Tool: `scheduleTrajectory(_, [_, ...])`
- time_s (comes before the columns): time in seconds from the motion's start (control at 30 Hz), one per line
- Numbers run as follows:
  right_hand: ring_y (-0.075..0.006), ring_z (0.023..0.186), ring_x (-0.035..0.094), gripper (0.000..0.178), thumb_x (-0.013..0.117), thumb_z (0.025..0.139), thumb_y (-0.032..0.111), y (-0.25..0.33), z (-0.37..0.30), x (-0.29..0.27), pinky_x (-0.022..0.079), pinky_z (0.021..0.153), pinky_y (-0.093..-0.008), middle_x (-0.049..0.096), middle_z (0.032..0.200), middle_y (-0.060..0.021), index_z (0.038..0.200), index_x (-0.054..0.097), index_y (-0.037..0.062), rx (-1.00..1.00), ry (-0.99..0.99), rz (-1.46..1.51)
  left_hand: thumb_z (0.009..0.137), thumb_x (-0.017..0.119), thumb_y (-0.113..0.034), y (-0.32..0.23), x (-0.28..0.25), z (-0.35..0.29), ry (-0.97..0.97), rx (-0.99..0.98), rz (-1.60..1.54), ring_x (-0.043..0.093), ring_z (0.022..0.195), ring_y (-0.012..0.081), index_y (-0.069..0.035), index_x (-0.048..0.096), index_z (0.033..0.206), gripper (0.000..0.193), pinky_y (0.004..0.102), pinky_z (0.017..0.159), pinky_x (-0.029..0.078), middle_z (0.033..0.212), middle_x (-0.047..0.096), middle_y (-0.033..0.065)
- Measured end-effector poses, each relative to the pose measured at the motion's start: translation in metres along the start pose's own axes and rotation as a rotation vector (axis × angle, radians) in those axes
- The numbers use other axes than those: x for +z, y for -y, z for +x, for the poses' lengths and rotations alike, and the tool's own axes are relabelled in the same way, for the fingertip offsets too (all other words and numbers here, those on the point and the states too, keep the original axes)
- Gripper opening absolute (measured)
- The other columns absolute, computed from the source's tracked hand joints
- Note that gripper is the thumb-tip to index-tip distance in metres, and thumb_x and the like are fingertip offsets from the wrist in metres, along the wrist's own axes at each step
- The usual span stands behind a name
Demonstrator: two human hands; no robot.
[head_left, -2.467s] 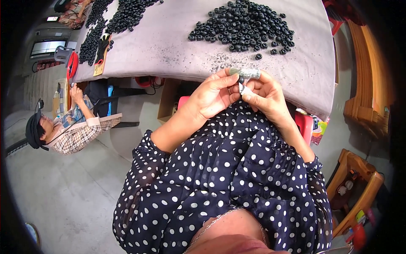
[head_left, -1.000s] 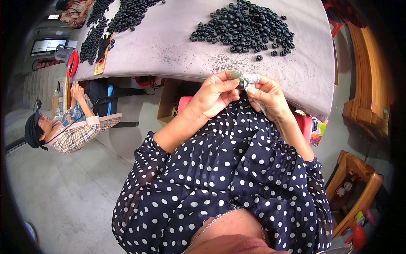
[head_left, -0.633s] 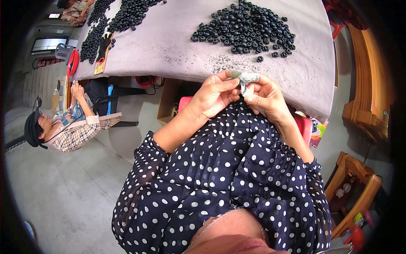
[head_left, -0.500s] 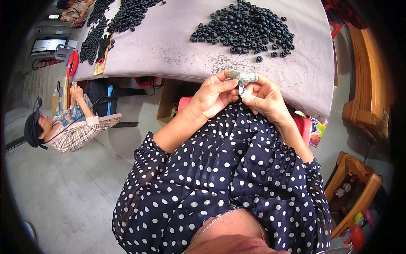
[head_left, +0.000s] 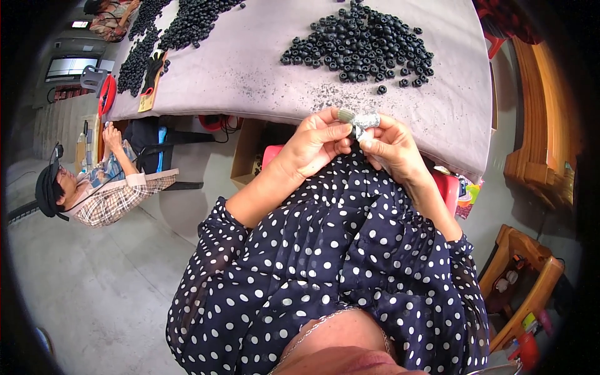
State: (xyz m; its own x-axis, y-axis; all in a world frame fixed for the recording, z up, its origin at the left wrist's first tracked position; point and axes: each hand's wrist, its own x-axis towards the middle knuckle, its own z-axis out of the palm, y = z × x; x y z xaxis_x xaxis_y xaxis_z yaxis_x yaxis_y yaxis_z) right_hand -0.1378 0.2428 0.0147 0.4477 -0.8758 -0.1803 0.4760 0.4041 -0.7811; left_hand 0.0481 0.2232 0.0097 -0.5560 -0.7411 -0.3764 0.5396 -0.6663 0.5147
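Observation:
Both hands meet just off the near edge of the table. My left hand is closed in a pinch, thumb against index finger, with a green cover on the index fingertip. It grips a small dark part, mostly hidden by the fingers. My right hand is closed too, its index finger wrapped in a grey-white covering. Between its thumb and fingers is a small pale piece, held against the dark part; its kind cannot be made out. Beyond my hands lies a heap of small black ring-shaped parts.
The table has a pale cloth cover with dark crumbs scattered on it. More black parts are heaped at the far left, near a black glove. A co-worker sits at left. Wooden furniture stands at right.
My hands have shifted very slightly toward me. The pale piece at my right thumb has turned and shows less. The heaps have not changed.

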Motion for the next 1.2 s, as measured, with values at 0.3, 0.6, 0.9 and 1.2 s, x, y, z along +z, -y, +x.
scheduleTrajectory(0.3, [-0.0039,0.052,0.047,0.025,0.062,0.082,0.007,-0.005,0.002,-0.001,0.037,0.042,-0.0161,0.057,0.073,-0.0003,0.105,0.056,0.0014,-0.109,-0.135,0.059,0.090,0.048,-0.012,-0.015,-0.004,0.010,0.096,-0.014,-0.086,0.060,0.077,0.0151,-0.001,0.057,0.101,0.018,0.0288,0.069,0.054,0.093,0.061,0.0101])
scheduleTrajectory(0.6, [-0.0056,0.057,0.048,0.021,0.061,0.084,0.008,-0.001,0.001,0.000,0.038,0.045,-0.0179,0.056,0.076,-0.0013,0.102,0.055,0.0017,-0.393,-0.380,0.079,0.087,0.054,-0.012,-0.039,0.024,0.058,0.010,0.273,0.762,0.049,0.062,0.0060,-0.001,0.060,0.094,0.014,0.0191,0.056,0.042,0.073,0.055,-0.0005])
scheduleTrajectory(0.9, [-0.0049,0.053,0.046,0.017,0.059,0.085,0.008,-0.002,0.002,-0.002,0.036,0.044,-0.0172,0.055,0.073,-0.0008,0.101,0.055,0.0030,-0.400,-0.424,0.073,0.073,0.061,-0.014,-0.028,0.034,0.086,0.048,0.807,1.951,0.060,0.072,0.0264,-0.009,0.063,0.095,0.022,0.0358,0.062,0.049,0.079,0.057,0.0083])
scheduleTrajectory(1.2, [-0.0046,0.052,0.046,0.019,0.058,0.086,0.010,0.001,0.006,-0.004,0.036,0.044,-0.0171,0.055,0.074,-0.0007,0.103,0.054,0.0019,-0.385,-0.412,0.042,0.077,0.060,-0.013,-0.033,0.029,0.091,0.063,0.750,1.809,0.059,0.072,0.0242,-0.006,0.063,0.093,0.017,0.0328,0.061,0.047,0.081,0.058,0.0075])
